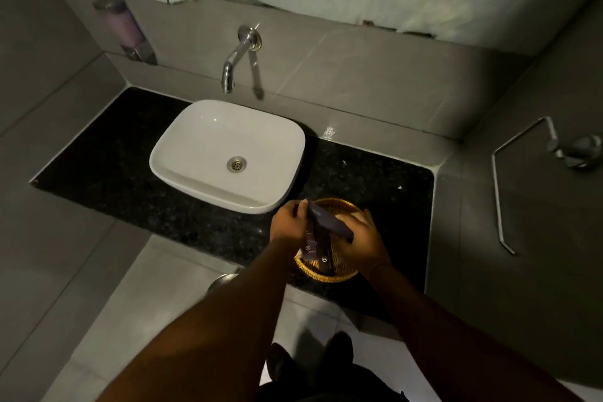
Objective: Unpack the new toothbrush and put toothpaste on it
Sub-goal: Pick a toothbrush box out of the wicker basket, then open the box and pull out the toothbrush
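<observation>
Head view looks down on both of my hands meeting over the wicker basket [326, 274] at the front edge of the dark counter [130, 173], just right of the white basin [208, 140]. My left hand [290, 222] is closed around the upper end of a slim dark purple packet [329, 219], which I take to be the toothbrush box, though no label is readable. My right hand [362, 238] is curled over the packet's other end, above the basket. The packet's long axis runs from the upper left, at my left fingers, down to the lower right, under my right palm, so each hand already has an end. More dark packets [318, 248] stand in the basket just below, between my wrists; one may be the toothpaste, but I cannot tell. Opening probably means working an end flap, and the left end looks the more exposed.
</observation>
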`<state>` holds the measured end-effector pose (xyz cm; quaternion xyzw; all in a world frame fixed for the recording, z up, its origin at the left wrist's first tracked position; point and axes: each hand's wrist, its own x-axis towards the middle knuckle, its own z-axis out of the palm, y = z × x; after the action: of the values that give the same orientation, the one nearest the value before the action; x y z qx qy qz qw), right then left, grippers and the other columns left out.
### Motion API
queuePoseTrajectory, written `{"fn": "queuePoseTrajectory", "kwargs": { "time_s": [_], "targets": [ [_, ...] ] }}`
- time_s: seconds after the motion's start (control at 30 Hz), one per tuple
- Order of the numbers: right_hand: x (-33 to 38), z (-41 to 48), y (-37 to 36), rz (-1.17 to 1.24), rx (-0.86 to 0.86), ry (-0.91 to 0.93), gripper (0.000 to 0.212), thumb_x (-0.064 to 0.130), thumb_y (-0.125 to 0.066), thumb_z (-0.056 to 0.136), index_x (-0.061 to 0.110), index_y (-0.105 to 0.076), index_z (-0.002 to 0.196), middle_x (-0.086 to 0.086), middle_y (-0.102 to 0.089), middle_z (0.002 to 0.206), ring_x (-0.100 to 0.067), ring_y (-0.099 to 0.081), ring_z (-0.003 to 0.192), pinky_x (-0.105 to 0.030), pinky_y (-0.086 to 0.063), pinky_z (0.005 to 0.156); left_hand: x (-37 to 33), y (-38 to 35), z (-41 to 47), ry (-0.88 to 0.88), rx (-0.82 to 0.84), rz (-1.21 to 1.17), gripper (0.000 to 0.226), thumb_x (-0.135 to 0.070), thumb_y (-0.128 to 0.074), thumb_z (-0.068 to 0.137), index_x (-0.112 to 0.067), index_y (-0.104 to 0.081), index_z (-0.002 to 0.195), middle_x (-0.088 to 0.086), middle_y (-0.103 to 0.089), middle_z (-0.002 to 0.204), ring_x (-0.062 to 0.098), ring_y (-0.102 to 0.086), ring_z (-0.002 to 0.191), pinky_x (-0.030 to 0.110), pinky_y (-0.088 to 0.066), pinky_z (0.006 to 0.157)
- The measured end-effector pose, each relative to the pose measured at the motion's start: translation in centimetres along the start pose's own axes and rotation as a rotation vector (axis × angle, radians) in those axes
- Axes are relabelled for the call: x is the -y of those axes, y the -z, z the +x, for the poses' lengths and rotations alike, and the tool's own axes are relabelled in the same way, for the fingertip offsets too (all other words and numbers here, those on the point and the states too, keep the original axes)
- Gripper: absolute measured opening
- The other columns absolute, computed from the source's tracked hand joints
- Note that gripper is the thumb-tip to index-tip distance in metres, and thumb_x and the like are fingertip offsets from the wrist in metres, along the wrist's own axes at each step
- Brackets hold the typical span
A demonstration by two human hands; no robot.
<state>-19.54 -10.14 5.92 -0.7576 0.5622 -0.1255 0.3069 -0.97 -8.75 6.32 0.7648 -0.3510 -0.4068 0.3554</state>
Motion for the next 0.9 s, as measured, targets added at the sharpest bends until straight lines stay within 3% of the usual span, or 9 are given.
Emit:
{"fn": "queuePoseTrajectory", "kwargs": {
  "time_s": [0.1, 0.17, 0.23, 0.3, 0.5, 0.7, 0.8, 0.9],
  "targets": [
    [0.2, 0.0, 1.2, 0.019, 0.059, 0.004, 0.042, 0.006, -0.057, 0.091, 0.016, -0.067, 0.131, -0.006, -0.063, 0.131, -0.028, -0.054, 0.13, -0.05, -0.038, 0.12, -0.2, 0.6, -0.1, 0.088, 0.007, -0.197, 0.038, -0.031, -0.052, 0.113, -0.002, -0.077, 0.111, 0.024, -0.078, 0.107, 0.045, -0.075, 0.11, 0.055, -0.061, 0.099],
    [0.3, 0.0, 1.7, -0.001, 0.096, 0.003, 0.047, 0.004, -0.057, 0.091, 0.017, -0.064, 0.136, -0.005, -0.059, 0.135, -0.028, -0.052, 0.131, -0.047, -0.044, 0.116, -0.4, 0.9, -0.2, 0.046, 0.039, -0.192, 0.038, -0.033, -0.055, 0.112, -0.007, -0.078, 0.097, 0.029, -0.077, 0.101, 0.049, -0.075, 0.104, 0.062, -0.061, 0.095],
    [0.3, 0.0, 1.9, -0.024, 0.106, 0.0, 0.053, 0.004, -0.058, 0.091, 0.015, -0.06, 0.143, -0.005, -0.056, 0.14, -0.028, -0.048, 0.135, -0.045, -0.043, 0.116, -0.6, 1.1, -0.4, 0.005, 0.059, -0.168, 0.042, -0.04, -0.059, 0.109, -0.009, -0.078, 0.088, 0.03, -0.077, 0.095, 0.045, -0.075, 0.092, 0.059, -0.063, 0.09],
    [0.3, 0.1, 2.0, -0.045, 0.107, -0.014, 0.055, 0.005, -0.058, 0.092, 0.015, -0.057, 0.146, -0.005, -0.054, 0.144, -0.027, -0.046, 0.138, -0.044, -0.042, 0.118, -0.8, 1.2, -0.6, -0.03, 0.078, -0.146, 0.042, -0.041, -0.064, 0.106, -0.004, -0.081, 0.094, 0.027, -0.078, 0.091, 0.038, -0.076, 0.085, 0.057, -0.063, 0.086],
    [0.4, 0.3, 2.1, -0.158, 0.144, -0.009, 0.055, 0.011, -0.057, 0.095, 0.018, -0.052, 0.15, -0.003, -0.05, 0.149, -0.027, -0.042, 0.141, -0.041, -0.04, 0.119, -0.1, 1.3, -1.1, 0.036, 0.107, -0.208, 0.038, -0.03, -0.062, 0.109, 0.002, -0.082, 0.111, 0.027, -0.081, 0.103, 0.046, -0.08, 0.099, 0.06, -0.064, 0.093],
    [0.6, 0.6, 2.3, -0.175, 0.164, -0.017, 0.057, 0.01, -0.056, 0.096, 0.019, -0.05, 0.152, -0.003, -0.048, 0.151, -0.026, -0.041, 0.141, -0.042, -0.04, 0.12, -0.2, 1.5, -0.8, 0.154, 0.051, -0.369, 0.055, -0.037, -0.054, 0.112, 0.014, -0.073, 0.106, 0.039, -0.075, 0.106, 0.053, -0.077, 0.094, 0.065, -0.064, 0.09],
    [0.7, 0.8, 2.4, -0.164, 0.177, -0.022, 0.058, 0.012, -0.057, 0.097, 0.019, -0.048, 0.154, -0.002, -0.047, 0.153, -0.026, -0.04, 0.143, -0.042, -0.038, 0.121, -0.8, 1.5, -0.3, 0.31, 0.061, -0.512, 0.05, -0.042, -0.051, 0.112, 0.001, -0.072, 0.1, 0.029, -0.074, 0.096, 0.032, -0.072, 0.07, 0.05, -0.064, 0.079],
    [1.2, 1.1, 2.3, -0.164, 0.176, 0.0, 0.058, 0.015, -0.058, 0.098, 0.018, -0.047, 0.155, -0.003, -0.047, 0.153, -0.027, -0.041, 0.144, -0.046, -0.036, 0.123, -1.2, 1.9, 0.0, 0.426, 0.085, -0.624, 0.051, -0.052, -0.051, 0.109, -0.005, -0.07, 0.114, 0.017, -0.074, 0.101, 0.028, -0.071, 0.077, 0.041, -0.061, 0.076]
  ]
}}
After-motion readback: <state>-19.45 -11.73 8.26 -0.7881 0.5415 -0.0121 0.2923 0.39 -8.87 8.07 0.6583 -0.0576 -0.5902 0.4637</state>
